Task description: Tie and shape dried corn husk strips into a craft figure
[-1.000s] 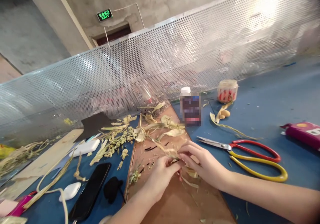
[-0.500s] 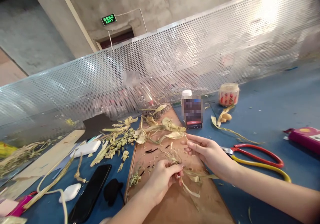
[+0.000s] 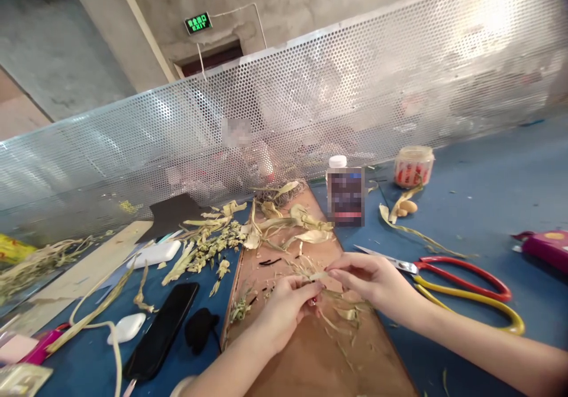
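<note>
My left hand is closed in a pinch over the brown board, around a small bundle of dried plant strands whose thin ends stick out past the fingers. My right hand meets it from the right, thumb and fingers pressed on a pale strip of dried leaf that reaches to the left fingertips. Below the hands, dried leaf pieces lie on the board. The inside of the left grip is mostly hidden.
Scissors with red and yellow handles lie right of my right arm. Behind are a dried leaf pile, a screened device and a glass jar. A black phone lies left; a perforated metal panel borders the table.
My right hand has moved left and down to my left hand, and a pale leaf strip now shows between them. The left hand stays almost in place. The view has shifted slightly.
</note>
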Motion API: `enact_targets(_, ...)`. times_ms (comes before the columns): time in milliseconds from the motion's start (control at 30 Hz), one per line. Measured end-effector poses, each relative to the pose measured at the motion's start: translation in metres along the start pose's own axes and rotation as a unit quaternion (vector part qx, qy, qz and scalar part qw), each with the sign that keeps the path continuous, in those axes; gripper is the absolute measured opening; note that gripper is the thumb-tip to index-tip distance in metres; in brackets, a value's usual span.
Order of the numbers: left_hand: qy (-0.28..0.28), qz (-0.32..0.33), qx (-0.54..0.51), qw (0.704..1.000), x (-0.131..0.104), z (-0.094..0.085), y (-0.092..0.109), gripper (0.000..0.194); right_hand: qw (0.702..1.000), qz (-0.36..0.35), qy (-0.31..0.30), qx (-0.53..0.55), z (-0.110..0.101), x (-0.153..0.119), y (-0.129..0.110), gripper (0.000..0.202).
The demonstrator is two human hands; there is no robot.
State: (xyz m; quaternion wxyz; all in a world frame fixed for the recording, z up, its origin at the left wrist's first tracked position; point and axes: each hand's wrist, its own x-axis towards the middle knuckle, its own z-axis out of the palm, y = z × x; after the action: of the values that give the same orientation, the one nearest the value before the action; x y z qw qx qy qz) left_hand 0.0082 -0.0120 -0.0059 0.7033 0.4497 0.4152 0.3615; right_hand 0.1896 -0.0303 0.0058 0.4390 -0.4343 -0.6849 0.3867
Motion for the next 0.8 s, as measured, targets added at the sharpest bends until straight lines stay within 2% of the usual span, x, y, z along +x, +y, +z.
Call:
enact_targets(200,-0.016,0.013,0.022,1.000,-0.001,0.001,-0.002,0.027,0.998,-0.040,-0.026,-0.032,0.004,-0.001,0.003,0.019)
enact_targets(433,-0.031,0.020,0.025,0.999,-0.002,0.002,-0.003,0.026,0.993,-0.081,0.019,-0.086,0.004,-0.004,0.003,0.020)
enact_targets(600,-0.014,0.021,0.023,0.999,-0.002,0.001,-0.004,0.026,0.983,-0.150,-0.016,-0.109,0.004,-0.007,0.003,0.018)
enact_targets(800,-0.018,0.025,0.054,0.998,-0.005,0.006,-0.003,0.022,0.955,-0.244,-0.015,-0.166,0.009,-0.008,0.014,0.019)
